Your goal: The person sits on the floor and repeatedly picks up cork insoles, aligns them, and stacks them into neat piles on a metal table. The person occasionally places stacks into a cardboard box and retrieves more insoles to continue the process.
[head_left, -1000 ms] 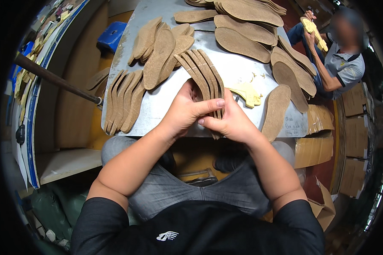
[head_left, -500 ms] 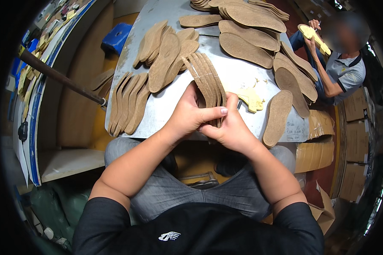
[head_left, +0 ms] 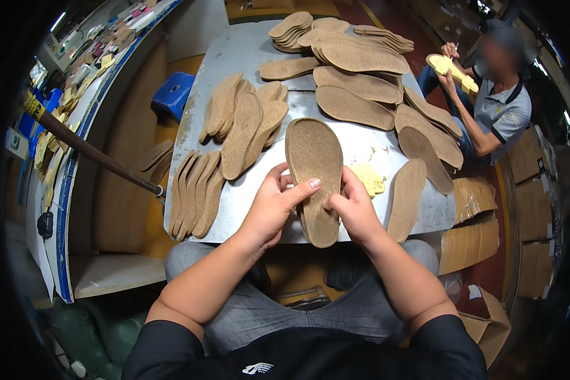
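Note:
A brown cork insole (head_left: 315,149), the top one of a stack, faces up between my hands, its wide end away from me. My left hand (head_left: 272,206) grips its left edge with the thumb laid across the top. On the opposite edge, my right hand (head_left: 357,208) is closed with its thumb pressed on the cork. The layers beneath are mostly hidden. Just past my right hand lies a yellow shoe-shaped template (head_left: 369,179), partly covered. A single insole (head_left: 406,199) rests on the table to its right.
Piles of insoles (head_left: 354,101) spread over the far side of the grey table (head_left: 240,44); fanned insoles (head_left: 196,193) lie at its left. A blue stool (head_left: 173,95) and a shelf (head_left: 114,275) stand left. At right sits a person (head_left: 497,114) holding a yellow piece, near cardboard boxes (head_left: 468,228).
The insole stack has turned from edge-on to face-up, and both hands have shifted to its two sides. My view has tilted, so the table appears lower.

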A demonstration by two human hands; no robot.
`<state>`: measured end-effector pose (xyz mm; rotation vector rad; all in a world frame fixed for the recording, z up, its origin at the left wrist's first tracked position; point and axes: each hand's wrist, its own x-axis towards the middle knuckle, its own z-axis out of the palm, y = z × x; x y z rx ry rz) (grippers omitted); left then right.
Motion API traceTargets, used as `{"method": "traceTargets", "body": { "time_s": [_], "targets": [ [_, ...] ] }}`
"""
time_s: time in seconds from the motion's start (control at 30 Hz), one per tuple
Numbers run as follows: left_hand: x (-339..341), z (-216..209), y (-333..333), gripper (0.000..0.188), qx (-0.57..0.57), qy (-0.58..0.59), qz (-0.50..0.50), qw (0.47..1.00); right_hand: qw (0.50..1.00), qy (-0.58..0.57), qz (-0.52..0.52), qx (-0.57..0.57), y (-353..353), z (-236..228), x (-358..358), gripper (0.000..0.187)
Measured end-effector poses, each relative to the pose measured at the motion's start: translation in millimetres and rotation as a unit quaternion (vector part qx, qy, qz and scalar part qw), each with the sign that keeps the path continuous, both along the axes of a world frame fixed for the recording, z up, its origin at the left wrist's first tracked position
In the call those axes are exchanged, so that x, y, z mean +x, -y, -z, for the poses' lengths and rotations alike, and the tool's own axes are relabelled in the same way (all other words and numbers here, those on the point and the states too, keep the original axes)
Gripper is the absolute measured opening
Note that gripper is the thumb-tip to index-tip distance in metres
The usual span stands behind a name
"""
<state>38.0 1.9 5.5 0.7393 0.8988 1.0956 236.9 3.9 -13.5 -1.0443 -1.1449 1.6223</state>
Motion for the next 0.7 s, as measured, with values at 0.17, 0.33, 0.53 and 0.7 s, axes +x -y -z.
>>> {"method": "traceTargets", "body": {
  "time_s": [0.17, 0.33, 0.53, 0.7],
  "targets": [
    [1, -9, 11, 0.05, -0.04, 0.071, 0.006, 0.997, 0.997, -0.024, -0.032, 0.061, 15, -11, -21, 0.063],
    [-24, -9, 10, 0.047, -0.094, 0.162, -0.059, 0.981, 0.992, 0.037, -0.106, 0.053, -13, -22, -28, 0.073],
    [-90, 5, 9, 0.048, -0.177, 0.213, -0.177, 0.944, 0.936, 0.295, -0.053, 0.187, -161, -18, -72, 0.06],
    [-101, -27, 6, 0.051, -0.159, 0.219, -0.143, 0.952, 0.9, 0.363, 0.1, 0.217, -356, -1, -131, 0.079]
  ]
}}
